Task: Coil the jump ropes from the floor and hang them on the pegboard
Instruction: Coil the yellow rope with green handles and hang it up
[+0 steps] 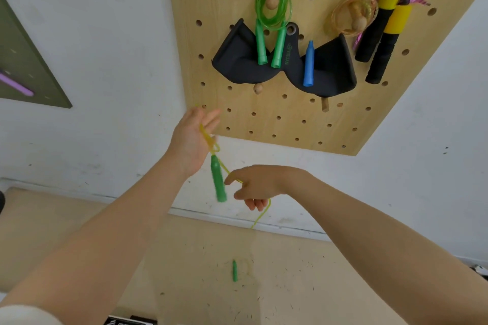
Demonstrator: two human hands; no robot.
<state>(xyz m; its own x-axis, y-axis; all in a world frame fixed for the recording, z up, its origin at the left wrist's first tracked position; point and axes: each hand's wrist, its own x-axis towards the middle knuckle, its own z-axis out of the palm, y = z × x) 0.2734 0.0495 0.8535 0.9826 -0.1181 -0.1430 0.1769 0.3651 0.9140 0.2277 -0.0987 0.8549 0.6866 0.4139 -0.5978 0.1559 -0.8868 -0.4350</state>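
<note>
While the left hand (pixel 191 137) holds the yellow rope (pixel 208 140) above a dangling handle (pixel 219 182), the right hand (pixel 253 185) pinches slack below; keep loops even, lifting the floor handle (pixel 234 270) last

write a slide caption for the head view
Both hands coil a yellow jump rope below the pegboard.

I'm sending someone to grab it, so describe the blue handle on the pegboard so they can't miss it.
On the wooden pegboard, find the black pad hanging mid-board. The blue handle hangs upright in front of it, right of the two green handles. It is the only blue thing there.
</note>
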